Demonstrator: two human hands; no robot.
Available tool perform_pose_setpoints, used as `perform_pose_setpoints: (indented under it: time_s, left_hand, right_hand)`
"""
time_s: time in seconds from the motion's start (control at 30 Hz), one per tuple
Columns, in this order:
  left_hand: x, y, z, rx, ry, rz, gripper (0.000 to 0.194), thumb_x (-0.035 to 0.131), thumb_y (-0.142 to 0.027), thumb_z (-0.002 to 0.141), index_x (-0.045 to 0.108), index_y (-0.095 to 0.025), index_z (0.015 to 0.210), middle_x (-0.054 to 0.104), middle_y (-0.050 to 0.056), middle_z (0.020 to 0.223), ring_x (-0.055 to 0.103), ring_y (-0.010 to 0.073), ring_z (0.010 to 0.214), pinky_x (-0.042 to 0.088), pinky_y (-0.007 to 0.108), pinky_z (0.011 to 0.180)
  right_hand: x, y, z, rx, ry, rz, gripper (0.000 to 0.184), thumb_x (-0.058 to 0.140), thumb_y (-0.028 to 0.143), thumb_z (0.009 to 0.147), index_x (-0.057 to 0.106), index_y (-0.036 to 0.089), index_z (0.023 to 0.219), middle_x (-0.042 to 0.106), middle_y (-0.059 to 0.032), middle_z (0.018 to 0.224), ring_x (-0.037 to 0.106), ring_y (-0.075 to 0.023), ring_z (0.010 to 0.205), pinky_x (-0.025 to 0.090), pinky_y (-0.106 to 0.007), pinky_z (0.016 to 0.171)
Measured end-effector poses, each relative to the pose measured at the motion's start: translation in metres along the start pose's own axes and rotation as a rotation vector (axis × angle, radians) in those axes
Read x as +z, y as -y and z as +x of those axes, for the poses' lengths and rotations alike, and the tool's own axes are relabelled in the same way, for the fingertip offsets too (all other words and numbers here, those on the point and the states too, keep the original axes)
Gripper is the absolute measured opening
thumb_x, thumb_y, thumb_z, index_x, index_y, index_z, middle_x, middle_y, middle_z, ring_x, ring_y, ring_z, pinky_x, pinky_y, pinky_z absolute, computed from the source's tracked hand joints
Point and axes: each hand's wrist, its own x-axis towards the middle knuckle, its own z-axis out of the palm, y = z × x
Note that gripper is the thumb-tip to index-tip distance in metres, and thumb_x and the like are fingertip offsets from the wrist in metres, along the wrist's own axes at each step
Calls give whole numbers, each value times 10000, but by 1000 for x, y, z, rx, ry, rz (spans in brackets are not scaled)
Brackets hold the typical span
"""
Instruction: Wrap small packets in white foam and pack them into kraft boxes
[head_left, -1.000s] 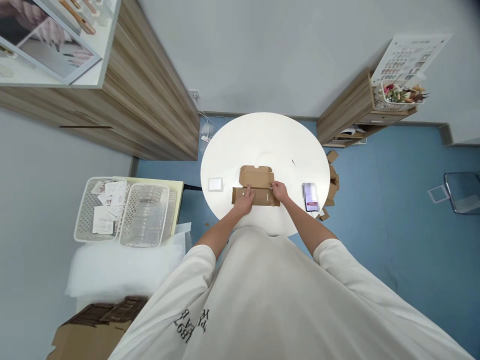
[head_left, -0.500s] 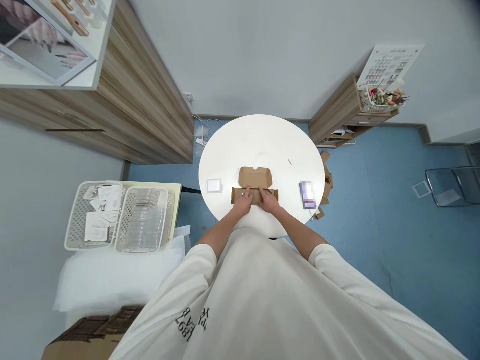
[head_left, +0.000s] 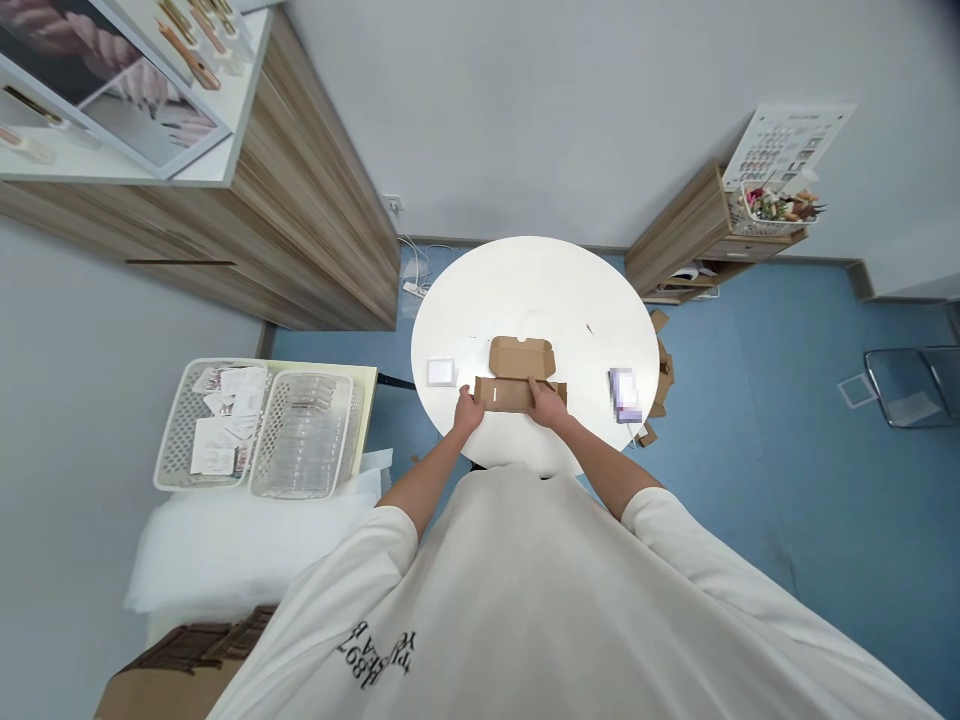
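Note:
A brown cardboard box [head_left: 510, 396], unfolded with its lid panel [head_left: 521, 357] lying back toward the wall, rests on the white round table [head_left: 536, 285]. At the box's left end, my left hand [head_left: 468, 412] grips the side flap, thumb uppermost. My right hand [head_left: 548, 405] holds the near panel toward its right end, its thumb lying across the cardboard and its other fingers mostly hidden. A small white slot or mark shows on the panel between the hands.
A small white box [head_left: 441, 372] lies left on the table, a blurred purple item [head_left: 625, 395] with a cable at right. Baskets of packets [head_left: 214, 445] and clear plastic cases [head_left: 304, 440] stand to the left. Cardboard pieces [head_left: 663, 380] are beyond the table's right edge.
My left hand has moved left from the middle of the near panel to the box's left end. My right hand stays on the right part. The camera view has shifted slightly.

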Motion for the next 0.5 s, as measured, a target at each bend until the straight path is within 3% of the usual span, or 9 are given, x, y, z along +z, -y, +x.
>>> perform_pose_setpoints:
  time_s: [0.1,0.27,0.5]
  left_hand:
    - [2,-5,7,27,69,-44,524,573,-198,909,449,-167,1417,667,131,1267,650,235,1134,483,314,929]
    - [13,-18,5,192,150,5,383,566,-166,897,575,-179,1280,690,110,1232,677,211,1042,512,298,878]
    - [20,-30,-3,277,171,200,493,613,-285,906,512,-162,1372,632,161,1302,661,261,1091,532,348,868]
  right_hand:
    - [-1,1,-1,3,1,-7,941,554,352,965,-66,136,1640,531,-196,1463,497,-334,1302,374,-391,1055]
    - [-1,3,-3,16,16,8,963,566,355,956,-81,155,1640,504,-196,1493,501,-336,1303,391,-390,1039]
    - [-3,5,-5,15,6,38,958,571,342,945,-56,150,1643,532,-200,1463,530,-335,1274,417,-391,1010]
